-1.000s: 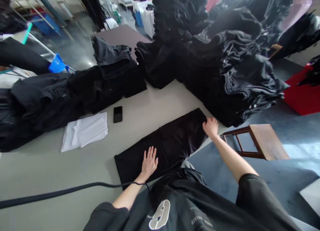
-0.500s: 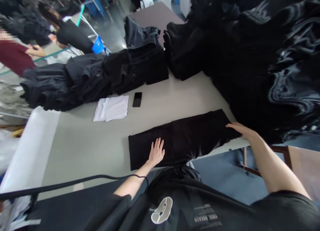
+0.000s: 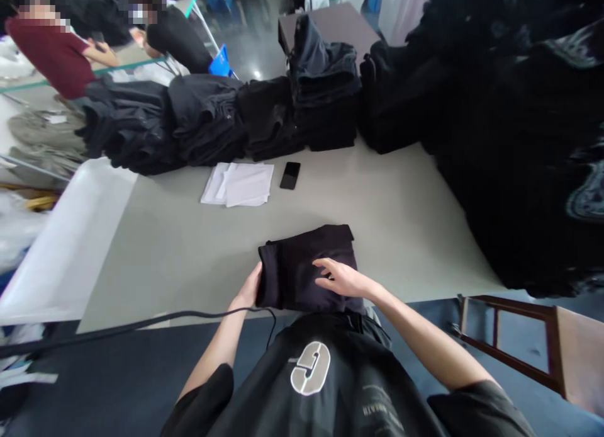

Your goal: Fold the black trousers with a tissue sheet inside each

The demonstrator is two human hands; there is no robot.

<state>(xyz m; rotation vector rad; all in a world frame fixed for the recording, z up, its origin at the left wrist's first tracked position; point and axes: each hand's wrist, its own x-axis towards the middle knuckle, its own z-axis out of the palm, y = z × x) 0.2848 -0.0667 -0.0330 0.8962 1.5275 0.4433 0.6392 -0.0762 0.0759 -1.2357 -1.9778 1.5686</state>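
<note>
A pair of black trousers (image 3: 302, 279) lies folded into a compact bundle at the table's near edge, right in front of my body. My left hand (image 3: 250, 290) holds the bundle's left edge, its fingers partly hidden behind the cloth. Over the middle of the trousers is my right hand (image 3: 342, 278), fingers apart and holding nothing; whether it touches the cloth I cannot tell.
White sheets (image 3: 248, 185) and a black phone (image 3: 290, 175) lie on the table (image 3: 401, 223). Stacks of dark folded garments (image 3: 207, 119) line the far side. A large black pile (image 3: 495, 172) covers the right. A cable (image 3: 141, 323) crosses at lower left. Two people are beyond.
The long strip of trousers has been folded over to the left into a shorter bundle. My right hand moved left onto it; my left hand shifted to its left edge. The view turned slightly.
</note>
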